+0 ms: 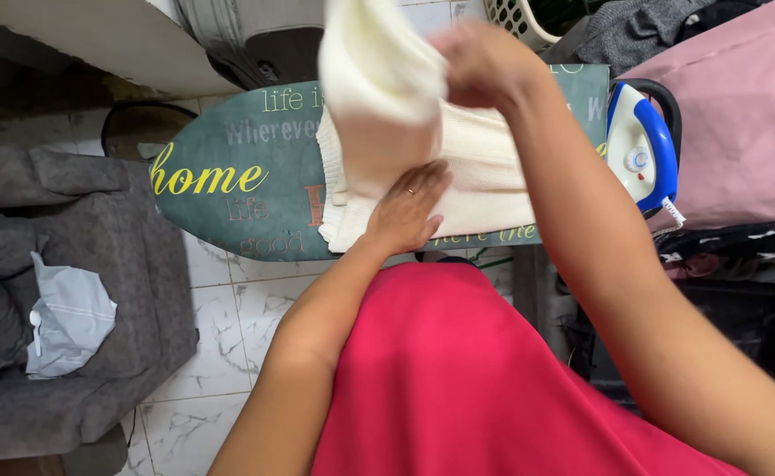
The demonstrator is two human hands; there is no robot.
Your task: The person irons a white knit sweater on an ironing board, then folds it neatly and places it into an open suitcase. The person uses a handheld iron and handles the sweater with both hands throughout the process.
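A cream knitted garment [484,176] lies on a green ironing board [229,150] with printed lettering. My left hand [408,209] presses flat on the garment's near part, fingers together, a ring on one finger. My right hand [480,62] is raised above the board and grips a lifted part of the same garment [374,79], which hangs folded over toward the left. A blue and white iron [641,145] stands upright at the board's right end, apart from both hands.
A grey armchair [96,291] with a light blue cloth [70,322] on it stands at the left. A pink fabric pile [740,115] lies at the right, a white laundry basket [515,18] behind the board. The floor is white marble tile [220,344].
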